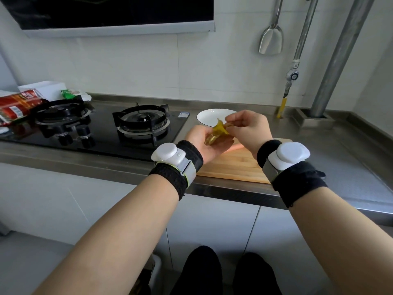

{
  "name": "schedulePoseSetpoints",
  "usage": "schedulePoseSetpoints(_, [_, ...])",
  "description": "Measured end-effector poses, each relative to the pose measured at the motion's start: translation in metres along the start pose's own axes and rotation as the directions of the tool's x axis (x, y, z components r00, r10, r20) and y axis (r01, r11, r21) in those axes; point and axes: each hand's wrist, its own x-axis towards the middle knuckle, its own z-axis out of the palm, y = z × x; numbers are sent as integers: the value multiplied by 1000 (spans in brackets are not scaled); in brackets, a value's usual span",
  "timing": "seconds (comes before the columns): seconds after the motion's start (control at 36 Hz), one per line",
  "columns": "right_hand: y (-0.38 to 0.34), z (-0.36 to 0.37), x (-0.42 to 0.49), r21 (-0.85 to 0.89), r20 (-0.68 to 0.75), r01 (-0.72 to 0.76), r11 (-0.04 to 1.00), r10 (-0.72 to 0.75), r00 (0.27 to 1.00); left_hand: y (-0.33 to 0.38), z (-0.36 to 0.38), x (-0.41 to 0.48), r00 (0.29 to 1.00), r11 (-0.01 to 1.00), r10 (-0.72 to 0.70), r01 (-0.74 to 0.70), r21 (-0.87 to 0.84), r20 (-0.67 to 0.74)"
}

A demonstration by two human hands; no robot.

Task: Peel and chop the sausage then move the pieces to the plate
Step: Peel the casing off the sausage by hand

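My left hand (pixel 204 143) cups a sausage whose pink end (pixel 237 147) pokes out to the right, just above the wooden cutting board (pixel 234 165). A yellow-gold wrapper (pixel 219 130) is half pulled off it. My right hand (pixel 248 128) pinches the loose top of that wrapper, fingers closed on it. Behind both hands a white plate (pixel 207 117) sits on the steel counter, partly hidden by my fingers. No knife is in view.
A black two-burner gas hob (pixel 102 124) lies left of the board. Red food packets (pixel 17 105) and a green packet (pixel 72 94) rest at the far left. A metal spatula (pixel 272 39) hangs on the tiled wall. A steel pipe (pixel 338 60) rises at the right.
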Motion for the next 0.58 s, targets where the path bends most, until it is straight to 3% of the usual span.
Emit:
schedulePoseSetpoints(0.11, [-13, 9, -13, -114, 186, 18, 993, 3, 983, 6, -1, -2, 1000, 997, 13, -13, -74, -11])
schedulePoseSetpoints(0.22, [-23, 19, -24, -154, 297, 1, 988, 45, 954, 10, -7, -5, 997, 995, 63, -59, 81, -43])
schedulePoseSetpoints(0.28, [-25, 21, -25, -111, 275, -17, 994, 48, 960, 12, -12, -10, 991, 989, 103, -93, 115, -83])
schedulePoseSetpoints(0.39, [-19, 23, -28, 136, 147, -110, 985, 90, 985, 22, -29, -23, 974, 986, 163, -155, 63, -158])
schedulePoseSetpoints(0.47, [1, 21, -26, 105, 23, -193, 976, 192, 981, 29, -46, -37, 970, 982, 188, -186, 26, -157])
schedulePoseSetpoints(0.58, [25, 23, -29, 97, -1, -299, 949, 301, 954, 32, -69, -51, 961, 978, 202, -188, 91, -187])
